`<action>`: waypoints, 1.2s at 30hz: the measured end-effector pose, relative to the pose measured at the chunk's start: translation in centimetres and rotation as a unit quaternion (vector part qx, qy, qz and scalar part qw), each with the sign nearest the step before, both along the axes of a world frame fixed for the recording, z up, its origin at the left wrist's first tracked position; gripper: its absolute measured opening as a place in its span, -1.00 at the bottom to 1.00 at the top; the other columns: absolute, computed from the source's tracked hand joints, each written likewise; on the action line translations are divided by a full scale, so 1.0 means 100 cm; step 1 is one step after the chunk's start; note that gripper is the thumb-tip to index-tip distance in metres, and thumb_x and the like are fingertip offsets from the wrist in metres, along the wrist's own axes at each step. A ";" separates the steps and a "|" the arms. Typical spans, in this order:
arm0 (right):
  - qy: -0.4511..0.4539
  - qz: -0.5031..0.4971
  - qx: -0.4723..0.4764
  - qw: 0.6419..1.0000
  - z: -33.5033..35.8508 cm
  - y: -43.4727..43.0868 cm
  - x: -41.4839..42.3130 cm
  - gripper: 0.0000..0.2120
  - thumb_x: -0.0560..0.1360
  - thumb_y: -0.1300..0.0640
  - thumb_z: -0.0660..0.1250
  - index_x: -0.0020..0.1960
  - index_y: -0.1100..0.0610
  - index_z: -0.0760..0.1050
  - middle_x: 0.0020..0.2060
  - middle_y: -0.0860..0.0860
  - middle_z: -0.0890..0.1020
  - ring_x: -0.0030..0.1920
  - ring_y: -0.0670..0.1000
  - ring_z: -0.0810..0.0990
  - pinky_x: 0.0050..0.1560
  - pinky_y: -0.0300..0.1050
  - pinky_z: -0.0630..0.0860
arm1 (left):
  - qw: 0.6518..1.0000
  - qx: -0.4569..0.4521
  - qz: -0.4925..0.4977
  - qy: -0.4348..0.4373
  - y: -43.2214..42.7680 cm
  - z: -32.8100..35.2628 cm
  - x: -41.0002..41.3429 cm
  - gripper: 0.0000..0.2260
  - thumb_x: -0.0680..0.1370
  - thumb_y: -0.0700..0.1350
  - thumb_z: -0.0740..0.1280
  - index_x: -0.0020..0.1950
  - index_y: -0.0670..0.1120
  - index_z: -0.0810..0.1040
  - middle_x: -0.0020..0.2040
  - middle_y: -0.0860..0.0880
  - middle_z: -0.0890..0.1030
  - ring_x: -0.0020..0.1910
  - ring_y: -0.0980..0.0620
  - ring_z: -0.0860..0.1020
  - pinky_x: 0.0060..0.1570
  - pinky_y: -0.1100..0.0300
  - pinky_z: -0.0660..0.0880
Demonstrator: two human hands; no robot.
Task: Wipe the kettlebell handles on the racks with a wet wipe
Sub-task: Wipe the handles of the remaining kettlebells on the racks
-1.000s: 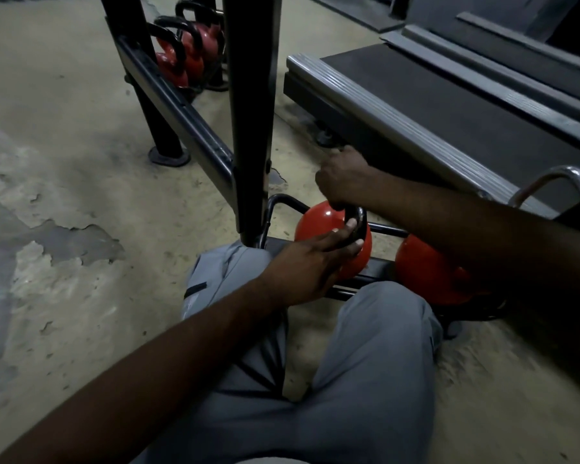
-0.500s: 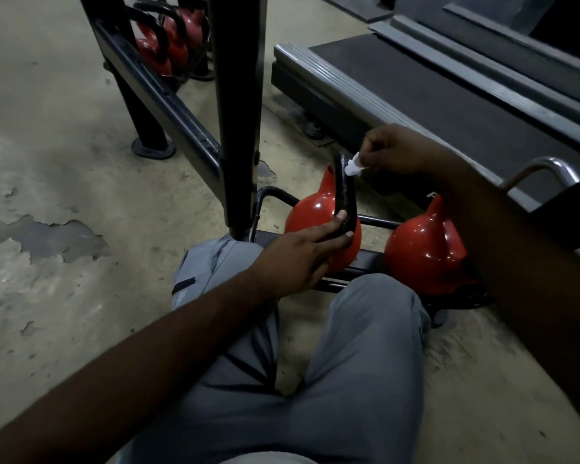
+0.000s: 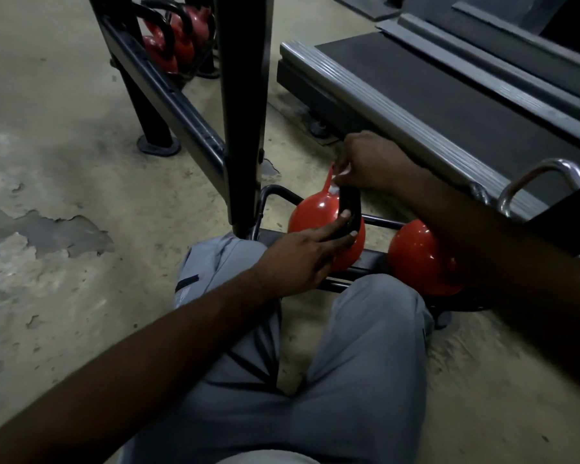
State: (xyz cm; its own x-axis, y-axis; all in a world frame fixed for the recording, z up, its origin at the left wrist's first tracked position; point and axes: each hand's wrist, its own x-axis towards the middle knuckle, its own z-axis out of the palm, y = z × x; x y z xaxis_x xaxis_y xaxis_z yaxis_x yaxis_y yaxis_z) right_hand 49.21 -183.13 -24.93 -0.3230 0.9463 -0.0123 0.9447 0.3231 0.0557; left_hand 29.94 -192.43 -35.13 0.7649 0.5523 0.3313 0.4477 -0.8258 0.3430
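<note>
Dim room, worn patchy concrete floor [image 3: 64,202], grey-edged treadmill deck [image 3: 449,105] at right.

A kettlebell [image 3: 317,214] and a second kettlebell [image 3: 416,259] stand side by side on the rack's bottom shelf [image 3: 374,257], just beyond the person's knees [image 3: 375,316].

The first stands right of the rack's upright post [image 3: 245,112], the second to its right. The left hand [image 3: 302,259] rests on the handle's [image 3: 352,204] near end; the right hand [image 3: 369,162] holds a wet wipe [image 3: 341,175] at its far end. A treadmill [image 3: 432,95] lies behind; more kettlebells [image 3: 169,50] sit far back left.
</note>
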 end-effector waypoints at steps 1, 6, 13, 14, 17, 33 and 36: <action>-0.044 -0.010 -0.001 0.999 0.003 0.004 -0.007 -0.70 0.45 -0.11 0.43 0.11 0.00 0.61 -0.01 -0.04 0.43 0.12 0.04 0.43 -0.04 -0.09 0.38 | 1.000 -0.003 0.000 -0.001 0.001 -0.001 0.000 -0.47 0.55 -0.08 0.26 0.54 -0.01 0.30 0.60 -0.05 0.14 0.22 -0.14 0.56 -0.02 0.01 0.60; -0.254 -0.059 -0.060 0.963 0.000 0.013 -0.050 -0.62 0.42 -0.14 0.46 0.04 0.11 0.51 -0.14 0.03 0.51 -0.09 0.04 0.45 -0.03 -0.04 0.40 | 1.000 0.015 -0.004 0.012 -0.001 -0.006 0.000 -0.45 0.55 -0.05 0.23 0.55 0.00 0.26 0.61 -0.07 0.09 0.38 -0.14 0.43 0.02 -0.09 0.60; -0.167 -0.054 -0.261 0.949 0.023 0.025 -0.050 -0.70 0.43 -0.02 0.47 0.07 0.11 0.58 -0.03 0.03 0.62 0.01 0.04 0.58 0.12 0.05 0.52 | 0.999 0.032 -0.007 0.026 0.001 -0.009 -0.001 -0.43 0.56 -0.05 0.30 0.56 -0.03 0.24 0.60 -0.09 0.10 0.51 -0.12 0.26 0.22 -0.06 0.48; -0.142 -0.049 -0.256 0.955 0.028 0.022 -0.046 -0.74 0.43 0.00 0.47 0.05 0.11 0.60 -0.03 0.03 0.64 0.00 0.02 0.58 0.13 0.04 0.51 | 0.999 0.034 -0.007 0.021 0.002 -0.008 -0.002 -0.43 0.55 -0.05 0.29 0.56 -0.03 0.25 0.60 -0.09 0.11 0.51 -0.12 0.27 0.21 -0.05 0.48; -0.021 -0.051 -0.203 0.978 0.040 0.005 -0.023 -0.84 0.46 0.05 0.46 0.01 0.06 0.64 -0.02 0.00 0.67 -0.10 -0.11 0.54 0.01 -0.13 0.41 | 0.999 0.030 -0.002 0.026 0.002 -0.009 -0.001 -0.43 0.55 -0.05 0.27 0.56 0.00 0.25 0.60 -0.09 0.11 0.50 -0.14 0.29 0.21 -0.09 0.50; 0.770 -0.382 -0.249 0.446 -0.067 -0.019 0.007 -0.71 0.61 0.27 0.05 0.15 0.32 0.51 -0.16 0.13 0.65 -0.16 0.03 0.65 0.08 -0.11 0.59 | 1.000 0.029 0.002 -0.006 -0.001 -0.005 -0.002 -0.41 0.50 -0.12 0.34 0.54 -0.02 0.30 0.59 -0.05 0.16 0.41 -0.03 0.41 0.20 0.20 0.41; 0.790 -0.345 -0.290 0.416 -0.076 -0.037 0.009 -0.75 0.57 0.25 0.11 0.07 0.24 0.56 -0.13 0.07 0.66 -0.15 -0.02 0.66 -0.02 -0.14 0.60 | 1.000 0.029 0.005 -0.010 -0.001 -0.003 -0.001 -0.41 0.50 -0.12 0.34 0.53 -0.02 0.31 0.58 -0.07 0.19 0.42 -0.02 0.40 0.22 0.22 0.38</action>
State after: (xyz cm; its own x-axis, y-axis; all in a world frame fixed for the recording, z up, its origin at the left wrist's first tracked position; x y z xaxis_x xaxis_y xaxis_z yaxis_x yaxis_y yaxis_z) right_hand 50.11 -186.85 -32.57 -0.0149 0.8066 -0.5910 -0.4676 -0.5280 -0.7089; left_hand 29.81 -192.49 -35.42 0.7517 0.5401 0.3785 0.4500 -0.8396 0.3043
